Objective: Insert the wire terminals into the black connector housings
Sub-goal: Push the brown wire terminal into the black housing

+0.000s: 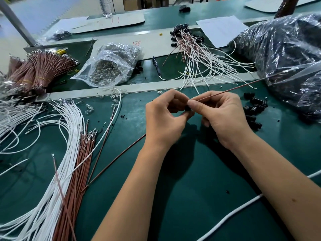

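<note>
My left hand (165, 117) pinches a small black connector housing (187, 108) between thumb and fingers over the green mat. My right hand (220, 115) pinches a brown wire (231, 90) close to its end, right at the housing. The wire's free length runs up and to the right. Its terminal is hidden between my fingertips. A second brown wire (118, 158) runs from under my left hand down to the left. Loose black housings (253, 108) lie to the right of my right hand.
White wires (57, 153) and brown wires (78, 171) lie spread at the left. Assembled wires with housings (194, 54) are piled at the back. A clear bag of terminals (107, 66), bundled brown wires (41, 70) and a large plastic bag (284, 56) surround the work spot.
</note>
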